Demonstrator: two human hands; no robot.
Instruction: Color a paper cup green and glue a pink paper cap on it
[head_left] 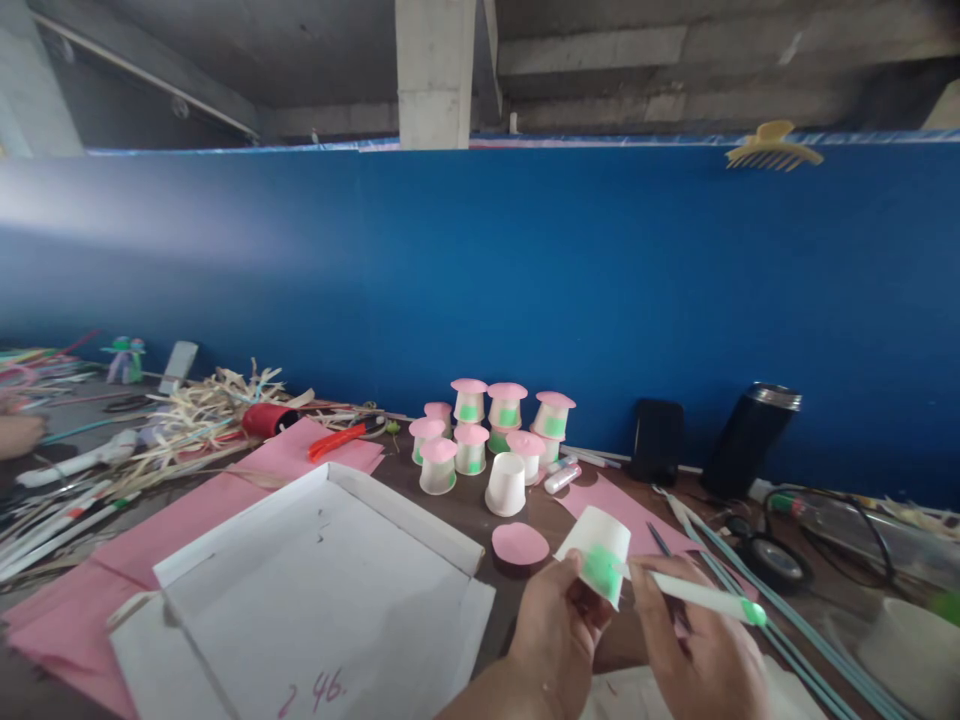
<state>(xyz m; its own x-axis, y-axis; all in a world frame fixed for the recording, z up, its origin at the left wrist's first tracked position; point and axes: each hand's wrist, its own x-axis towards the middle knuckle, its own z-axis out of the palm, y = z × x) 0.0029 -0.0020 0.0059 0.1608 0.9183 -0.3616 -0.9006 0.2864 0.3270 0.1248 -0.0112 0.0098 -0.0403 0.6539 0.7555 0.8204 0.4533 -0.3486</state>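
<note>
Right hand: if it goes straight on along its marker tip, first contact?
The white cup in the left hand, at its green patch. The marker tip seems at or very near it; exact gap unclear.

Pale glare washed the left end of the blue partition [480,270], the concrete ceiling [322,50] was dim, soft shading greyed the white tray [300,580], and the outer edges looked stretched and smeared
</note>
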